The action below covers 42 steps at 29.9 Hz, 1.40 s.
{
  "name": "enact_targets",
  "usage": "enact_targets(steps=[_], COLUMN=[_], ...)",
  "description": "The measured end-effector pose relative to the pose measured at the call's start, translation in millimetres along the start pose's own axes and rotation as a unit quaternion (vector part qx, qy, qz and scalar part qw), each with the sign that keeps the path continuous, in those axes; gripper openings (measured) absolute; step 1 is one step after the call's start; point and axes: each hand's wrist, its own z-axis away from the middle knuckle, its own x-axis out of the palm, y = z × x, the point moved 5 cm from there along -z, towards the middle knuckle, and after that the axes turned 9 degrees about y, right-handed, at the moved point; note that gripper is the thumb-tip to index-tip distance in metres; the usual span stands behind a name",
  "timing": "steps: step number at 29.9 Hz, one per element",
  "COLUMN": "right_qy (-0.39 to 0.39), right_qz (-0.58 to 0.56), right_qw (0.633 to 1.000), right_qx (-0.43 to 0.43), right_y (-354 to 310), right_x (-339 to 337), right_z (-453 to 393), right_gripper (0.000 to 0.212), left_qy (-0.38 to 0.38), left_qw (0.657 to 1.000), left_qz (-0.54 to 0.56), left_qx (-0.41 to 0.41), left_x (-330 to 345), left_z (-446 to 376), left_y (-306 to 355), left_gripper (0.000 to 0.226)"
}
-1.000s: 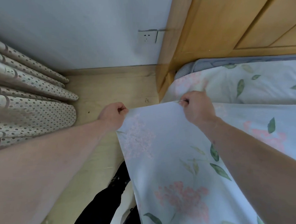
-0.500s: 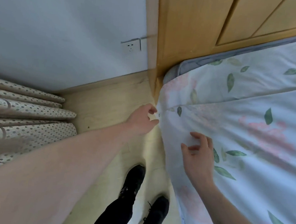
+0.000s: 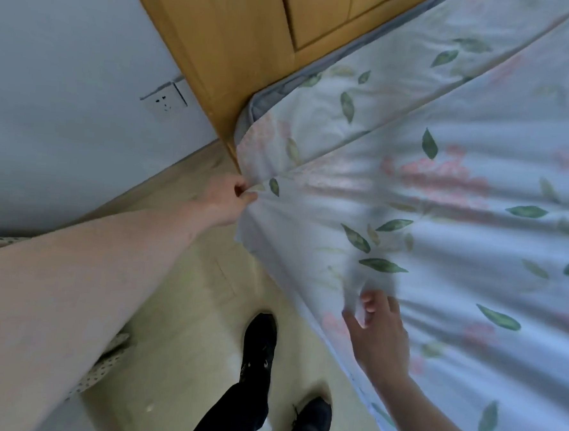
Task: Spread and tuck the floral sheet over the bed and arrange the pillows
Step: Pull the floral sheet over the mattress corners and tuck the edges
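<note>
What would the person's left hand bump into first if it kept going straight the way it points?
Probably the wooden headboard: the left hand, pinching the floral sheet at the corner, points toward its edge, though depth is unclear.

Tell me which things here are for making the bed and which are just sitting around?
For the bed-making:
floral sheet
mattress corner
left hand, pinching the sheet's corner
right hand, fingers open against the sheet

Just around:
wall socket
wooden headboard
spotted curtain
black shoes
</note>
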Motion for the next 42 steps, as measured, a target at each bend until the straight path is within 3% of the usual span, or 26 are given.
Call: enact_targets(steps=[4, 6, 8, 12, 15, 19, 21, 26, 29, 32, 35, 37, 42], right_qy=[0.008, 0.015, 0.022, 0.028, -0.018, -0.058, -0.047, -0.01, 0.011, 0.042, 0.083, 0.106, 0.133], right_qz=[-0.04, -0.065, -0.082, -0.113, -0.104, -0.208, -0.281, -0.436, -0.524, -0.569, -0.58, -0.566, -0.467], right_qw=[0.999, 0.997, 0.994, 0.98, 0.958, 0.883, 0.834, 0.722, 0.64, 0.594, 0.584, 0.603, 0.708], right_qx=[0.012, 0.039, 0.074, 0.162, 0.265, 0.416, 0.473, 0.537, 0.562, 0.566, 0.562, 0.552, 0.513], right_y=[13.6, 28.9, 53.7, 115.1, 162.4, 222.1, 242.2, 265.5, 271.3, 269.1, 269.3, 269.1, 260.1], right_x=[2.0, 2.5, 1.1, 0.6, 4.6, 11.8, 7.0, 8.2, 25.1, 41.1, 45.0, 40.7, 27.6], right_z=[17.4, 35.7, 61.0, 111.0, 140.3, 180.2, 196.1, 206.4, 199.9, 192.6, 196.9, 203.9, 246.4], right_gripper=[0.037, 0.04, 0.04, 0.027, 0.025, 0.048, 0.047, 0.033, 0.024, 0.018, 0.009, 0.007, 0.018], left_qy=[0.074, 0.087, 0.046, -0.088, -0.143, -0.16, -0.162, -0.156, -0.159, -0.161, -0.122, -0.084, -0.05], left_qw=[0.994, 0.99, 0.992, 0.992, 0.985, 0.986, 0.986, 0.986, 0.98, 0.968, 0.975, 0.981, 0.989], left_qz=[-0.019, -0.021, -0.055, -0.092, -0.093, -0.052, -0.039, -0.005, 0.055, 0.117, 0.124, 0.128, 0.102], left_qx=[-0.075, -0.109, -0.102, -0.023, -0.002, 0.01, 0.004, -0.055, -0.105, -0.153, -0.137, -0.123, -0.094], left_x=[19.1, 25.7, 36.6, 71.0, 97.7, 132.1, 149.6, 178.9, 202.1, 219.6, 228.2, 225.6, 212.8], left_z=[20.2, 37.5, 60.8, 118.9, 160.7, 209.2, 225.3, 243.7, 250.5, 254.4, 251.3, 249.4, 249.9], left_y=[4.5, 9.4, 14.1, 28.9, 39.2, 51.0, 55.0, 66.7, 78.3, 79.6, 75.3, 74.0, 71.1], left_gripper=[0.023, 0.034, 0.038, 0.017, 0.022, 0.019, 0.018, 0.053, 0.04, 0.028, 0.014, 0.019, 0.015])
